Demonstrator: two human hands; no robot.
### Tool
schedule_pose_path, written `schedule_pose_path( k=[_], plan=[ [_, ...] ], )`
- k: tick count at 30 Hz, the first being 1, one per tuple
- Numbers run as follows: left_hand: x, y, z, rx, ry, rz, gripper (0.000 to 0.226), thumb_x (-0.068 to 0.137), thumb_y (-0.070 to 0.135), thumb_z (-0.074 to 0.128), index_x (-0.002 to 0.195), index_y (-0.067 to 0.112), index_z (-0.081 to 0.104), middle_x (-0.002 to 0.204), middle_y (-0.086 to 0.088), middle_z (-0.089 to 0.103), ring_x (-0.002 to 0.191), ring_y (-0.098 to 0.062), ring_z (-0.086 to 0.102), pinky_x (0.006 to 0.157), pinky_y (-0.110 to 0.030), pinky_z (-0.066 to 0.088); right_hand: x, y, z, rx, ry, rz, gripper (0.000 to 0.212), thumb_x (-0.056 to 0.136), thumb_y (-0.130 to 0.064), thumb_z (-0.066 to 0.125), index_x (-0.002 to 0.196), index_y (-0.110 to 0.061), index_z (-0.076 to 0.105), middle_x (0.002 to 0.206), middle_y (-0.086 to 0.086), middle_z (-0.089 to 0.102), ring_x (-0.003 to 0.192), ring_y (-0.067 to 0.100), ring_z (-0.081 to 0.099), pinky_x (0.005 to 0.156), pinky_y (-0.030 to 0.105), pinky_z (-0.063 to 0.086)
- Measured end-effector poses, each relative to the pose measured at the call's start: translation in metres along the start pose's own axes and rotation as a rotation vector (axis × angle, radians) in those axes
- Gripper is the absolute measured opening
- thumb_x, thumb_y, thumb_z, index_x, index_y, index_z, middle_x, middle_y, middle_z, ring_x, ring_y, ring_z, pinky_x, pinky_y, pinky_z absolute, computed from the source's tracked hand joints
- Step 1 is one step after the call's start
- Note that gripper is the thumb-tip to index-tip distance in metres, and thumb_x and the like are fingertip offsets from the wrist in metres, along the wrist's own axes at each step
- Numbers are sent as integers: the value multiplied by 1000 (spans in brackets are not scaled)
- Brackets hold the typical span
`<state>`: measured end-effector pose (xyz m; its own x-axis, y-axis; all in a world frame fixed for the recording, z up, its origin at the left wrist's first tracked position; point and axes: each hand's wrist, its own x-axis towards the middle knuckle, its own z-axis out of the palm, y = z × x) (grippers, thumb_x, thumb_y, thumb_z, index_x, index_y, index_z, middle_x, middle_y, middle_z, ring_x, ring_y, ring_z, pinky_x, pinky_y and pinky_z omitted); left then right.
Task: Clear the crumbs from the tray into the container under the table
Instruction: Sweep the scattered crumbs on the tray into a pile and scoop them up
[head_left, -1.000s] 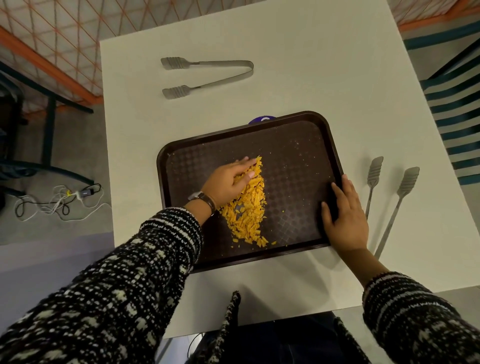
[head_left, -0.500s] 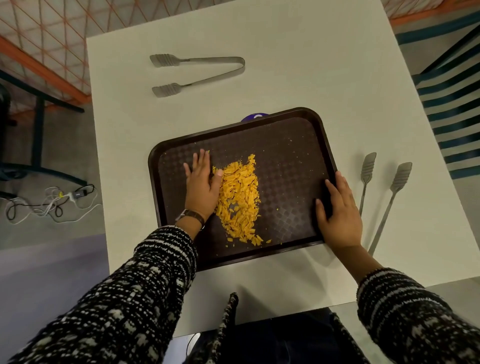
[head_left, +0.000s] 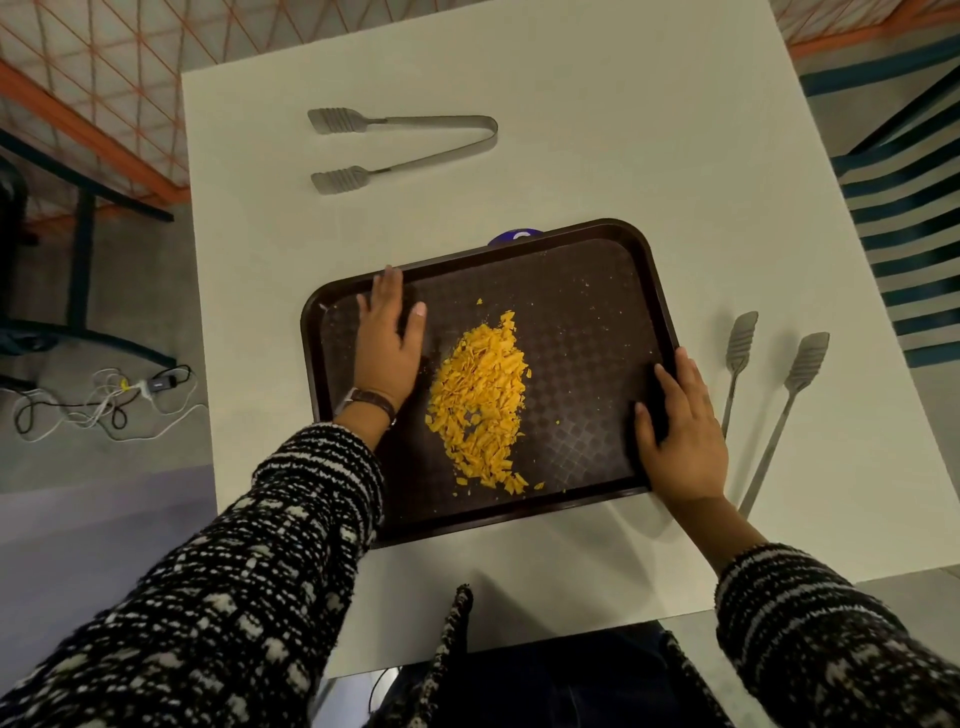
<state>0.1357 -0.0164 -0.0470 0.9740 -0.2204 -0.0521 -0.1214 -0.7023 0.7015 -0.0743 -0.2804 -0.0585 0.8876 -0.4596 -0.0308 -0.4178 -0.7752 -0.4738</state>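
left hand (head_left: 387, 343) lies flat and open on the tray (head_left: 657, 291), ready to sweep the crumbs (head_left: 480, 400); right hand (head_left: 680, 436), loosely open, steadies its edge.

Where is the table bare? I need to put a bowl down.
Bare table lies right of the far tongs, beyond the tray. The right side is crowded by the second tongs beside the right hand.
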Motion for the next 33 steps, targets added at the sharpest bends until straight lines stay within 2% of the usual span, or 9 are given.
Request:
schedule_pose_path(
  k=[3,9,13,16,19,21,25,27,33],
  plan=[
    [4,-11,-2,48,-73,27,61,94,39,34,147,11,21,156,-7,16,144,-14,6,117,-32,-4,0,1,0,3,5,0,51,94,-41,41,140,-18,37,155,0,25,142,18,26,111,39,31],
    [1,14,25,167,-271,202,67,92,48,31,148,13,17,157,-4,15,144,-13,2,118,-37,-8,0,2,1,13,4,-7,50,94,-37,45,140,-17,38,156,0,24,142,17,24,111,38,31],
    [-5,40,38,88,-421,258,62,95,42,32,146,11,20,156,-5,18,145,-18,7,118,-40,-8,0,0,0,20,4,-1,49,94,-37,45,139,-17,39,155,0,25,142,18,25,110,39,33],
    [-17,46,35,-76,-495,256,50,97,31,38,142,9,33,151,-7,29,142,-11,18,120,-36,2,1,-4,-4,41,0,3,50,94,-36,46,139,-15,39,155,1,26,142,18,26,111,40,32],
    [-26,38,20,-236,-354,135,47,94,33,40,137,13,43,144,-5,42,133,5,28,118,-29,15,3,-9,-10,184,-5,53,52,94,-41,41,141,-18,36,154,-1,27,143,16,24,119,36,15],
    [-27,22,4,-227,-160,85,48,94,34,39,138,14,41,145,-4,41,136,-4,31,118,-29,14,6,-12,-14,251,4,76,54,94,-49,35,142,-25,31,154,-6,25,143,3,15,119,25,-1],
    [-24,-23,-22,-11,48,-50,55,96,33,35,146,10,25,155,-7,21,143,-10,11,117,-28,-3,22,-19,-16,241,-80,-46,52,94,-46,35,143,-27,28,152,-19,17,136,-17,3,119,37,9],
    [-20,-39,-28,103,53,-125,60,97,35,33,147,6,16,157,-12,12,145,-19,5,117,-31,-5,38,-26,-13,238,-137,-112,54,95,-43,37,144,-23,28,153,-15,17,138,-13,3,118,40,14],
    [-8,-32,-11,249,-67,-127,63,98,36,32,147,1,13,156,-17,8,145,-28,1,116,-42,-7,102,-47,6,167,-227,-175,55,98,-35,41,146,-12,27,158,9,16,146,17,6,119,35,0]
  ],
)
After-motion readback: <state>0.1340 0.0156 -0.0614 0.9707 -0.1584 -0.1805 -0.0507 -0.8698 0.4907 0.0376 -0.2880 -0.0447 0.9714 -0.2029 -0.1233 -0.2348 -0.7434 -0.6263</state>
